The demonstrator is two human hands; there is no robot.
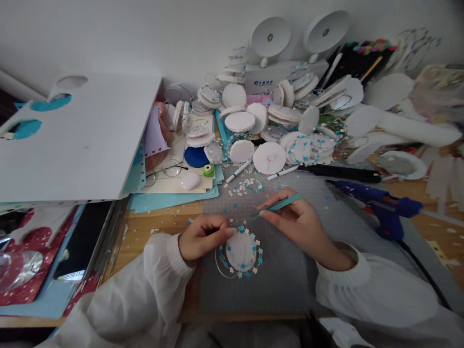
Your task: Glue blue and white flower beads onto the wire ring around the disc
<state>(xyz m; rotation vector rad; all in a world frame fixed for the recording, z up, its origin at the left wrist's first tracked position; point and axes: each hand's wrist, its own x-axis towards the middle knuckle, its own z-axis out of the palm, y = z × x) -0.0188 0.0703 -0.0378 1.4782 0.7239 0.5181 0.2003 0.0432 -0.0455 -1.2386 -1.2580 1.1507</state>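
At the far left of the table (139,223), a large white board (83,145) lay above a dark phone (85,232). Next came a pair of glasses (172,169) on some papers, then my left hand (201,238), its thumb and forefinger pinched together at the upper left edge of a starry disc (241,251); I could not tell whether they gripped the disc itself or its wire. A small green punch (208,170) stood beyond that hand. The starry disc lay on the grey mat (261,295) between my hands, ringed with blue and white stars. Behind it were loose stars (250,185) and, farther back, a heap of white discs (268,158). My right hand (293,217) was closed around green tweezers (286,202), their tips pointing left, just above and beside the starry disc; I could not tell whether they held anything. Right of that hand lay a blue glue gun (380,200).
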